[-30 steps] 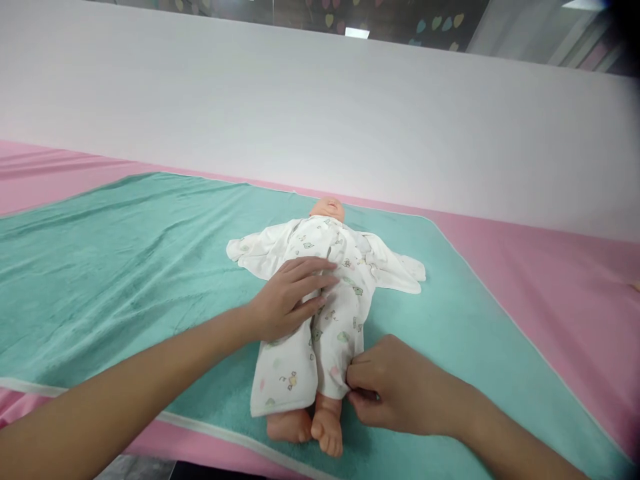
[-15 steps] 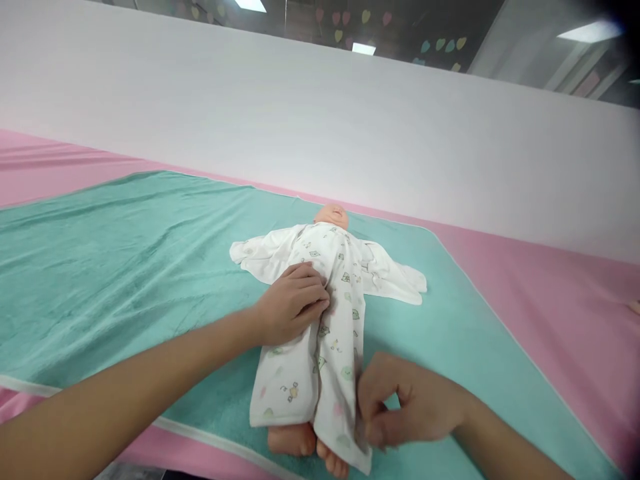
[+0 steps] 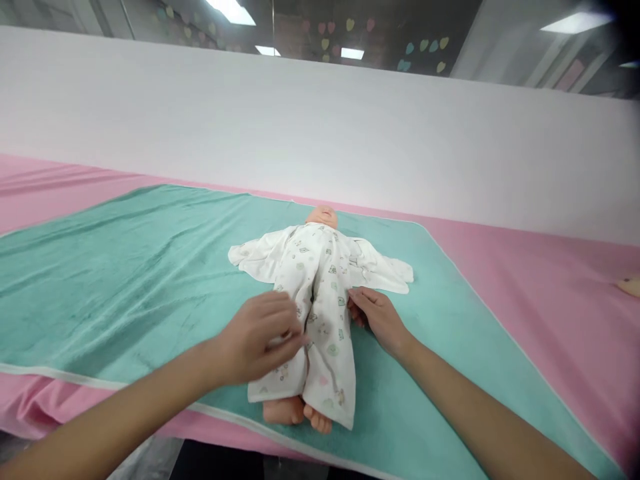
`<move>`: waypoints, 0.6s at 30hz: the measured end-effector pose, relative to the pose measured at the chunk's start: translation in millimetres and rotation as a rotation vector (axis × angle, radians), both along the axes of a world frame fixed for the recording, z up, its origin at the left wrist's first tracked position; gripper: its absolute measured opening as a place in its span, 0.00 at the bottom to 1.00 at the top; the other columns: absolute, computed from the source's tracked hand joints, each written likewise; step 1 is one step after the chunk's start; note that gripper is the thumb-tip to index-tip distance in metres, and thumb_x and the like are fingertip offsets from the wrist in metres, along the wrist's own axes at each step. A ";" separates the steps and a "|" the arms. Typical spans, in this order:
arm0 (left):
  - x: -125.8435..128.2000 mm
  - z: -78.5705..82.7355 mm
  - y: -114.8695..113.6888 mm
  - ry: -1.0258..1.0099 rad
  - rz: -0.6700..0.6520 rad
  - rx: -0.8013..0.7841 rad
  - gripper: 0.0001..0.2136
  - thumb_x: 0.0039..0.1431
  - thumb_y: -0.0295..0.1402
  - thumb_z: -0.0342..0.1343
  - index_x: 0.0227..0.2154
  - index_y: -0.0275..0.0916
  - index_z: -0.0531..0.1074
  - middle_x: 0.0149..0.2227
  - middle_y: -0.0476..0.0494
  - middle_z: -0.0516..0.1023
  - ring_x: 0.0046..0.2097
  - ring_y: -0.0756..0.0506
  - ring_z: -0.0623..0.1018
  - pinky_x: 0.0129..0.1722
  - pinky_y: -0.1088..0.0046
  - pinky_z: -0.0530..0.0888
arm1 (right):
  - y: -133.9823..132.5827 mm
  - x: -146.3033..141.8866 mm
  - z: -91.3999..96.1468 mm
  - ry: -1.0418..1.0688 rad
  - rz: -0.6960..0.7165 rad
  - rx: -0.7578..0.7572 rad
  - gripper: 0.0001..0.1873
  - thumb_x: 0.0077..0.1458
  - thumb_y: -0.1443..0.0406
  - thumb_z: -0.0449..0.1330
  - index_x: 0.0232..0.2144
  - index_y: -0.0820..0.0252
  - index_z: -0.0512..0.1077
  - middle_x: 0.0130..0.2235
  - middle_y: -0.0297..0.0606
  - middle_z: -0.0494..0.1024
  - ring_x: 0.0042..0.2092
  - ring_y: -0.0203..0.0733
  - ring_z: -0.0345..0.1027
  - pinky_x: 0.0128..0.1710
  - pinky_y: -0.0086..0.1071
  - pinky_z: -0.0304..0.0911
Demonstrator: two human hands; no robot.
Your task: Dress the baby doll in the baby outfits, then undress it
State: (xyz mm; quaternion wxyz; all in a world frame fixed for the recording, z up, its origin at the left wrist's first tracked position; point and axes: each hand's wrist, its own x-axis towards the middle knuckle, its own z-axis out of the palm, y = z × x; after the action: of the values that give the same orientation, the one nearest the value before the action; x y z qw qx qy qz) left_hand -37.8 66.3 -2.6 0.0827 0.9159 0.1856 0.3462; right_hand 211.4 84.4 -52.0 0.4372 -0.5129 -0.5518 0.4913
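A baby doll [image 3: 323, 216] lies on its back on a teal towel [image 3: 125, 267], head away from me, bare feet [image 3: 295, 413] toward me. It wears a white printed romper [image 3: 320, 307] with the sleeves spread out. My left hand [image 3: 257, 337] hovers over the romper's left leg, fingers curled and pinched at the fabric's inner edge. My right hand [image 3: 377, 317] rests at the romper's right side near the hip, fingers stretched out against the cloth.
The towel lies on a pink sheet [image 3: 540, 280] over a bed or table. A tall white panel [image 3: 320, 133] runs along the far side. A small pale object [image 3: 631, 287] sits at the far right edge.
My right hand let go of the romper's leg hem near the feet and moved up to the hip. My left hand slid down from the belly toward the leg. Both romper legs now cover the doll's legs.
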 end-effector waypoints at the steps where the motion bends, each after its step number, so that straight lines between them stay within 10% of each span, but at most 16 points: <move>1: -4.6 0.8 -15.7 0.036 -0.011 -0.021 0.05 0.58 0.26 0.51 0.27 0.38 0.65 0.25 0.48 0.68 0.30 0.49 0.66 0.31 0.71 0.64 | -1.4 0.6 0.1 -0.007 0.023 0.001 0.22 0.54 0.48 0.54 0.23 0.60 0.66 0.21 0.31 0.64 0.23 0.33 0.57 0.23 0.29 0.52; 5: -16.0 -7.8 -64.7 0.254 0.184 -0.048 0.08 0.57 0.27 0.54 0.40 0.40 0.68 0.39 0.43 0.72 0.39 0.46 0.70 0.37 0.69 0.68 | -6.8 1.7 1.8 -0.020 0.109 0.025 0.21 0.55 0.49 0.53 0.23 0.60 0.67 0.21 0.31 0.65 0.24 0.33 0.58 0.24 0.29 0.54; 10: -25.4 -30.0 -73.5 0.306 0.326 0.182 0.12 0.58 0.23 0.50 0.44 0.39 0.67 0.38 0.43 0.74 0.39 0.44 0.72 0.38 0.64 0.69 | -9.5 2.4 1.9 -0.022 0.119 0.053 0.21 0.56 0.50 0.52 0.23 0.60 0.66 0.22 0.31 0.66 0.24 0.34 0.59 0.25 0.30 0.56; 18: -64.8 -24.4 -88.1 -0.142 0.749 0.031 0.17 0.56 0.36 0.46 0.47 0.65 0.65 0.33 0.51 0.72 0.34 0.38 0.72 0.30 0.54 0.72 | -2.1 3.8 -7.8 0.030 -0.048 -0.005 0.21 0.54 0.47 0.53 0.29 0.58 0.65 0.31 0.37 0.73 0.30 0.39 0.69 0.28 0.34 0.67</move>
State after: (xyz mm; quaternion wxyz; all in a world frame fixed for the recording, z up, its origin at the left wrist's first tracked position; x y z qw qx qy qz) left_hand -102.7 -21.7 -26.9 -0.0508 0.7593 0.4962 0.4179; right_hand 215.3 82.3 -59.8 0.4556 -0.5196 -0.5316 0.4897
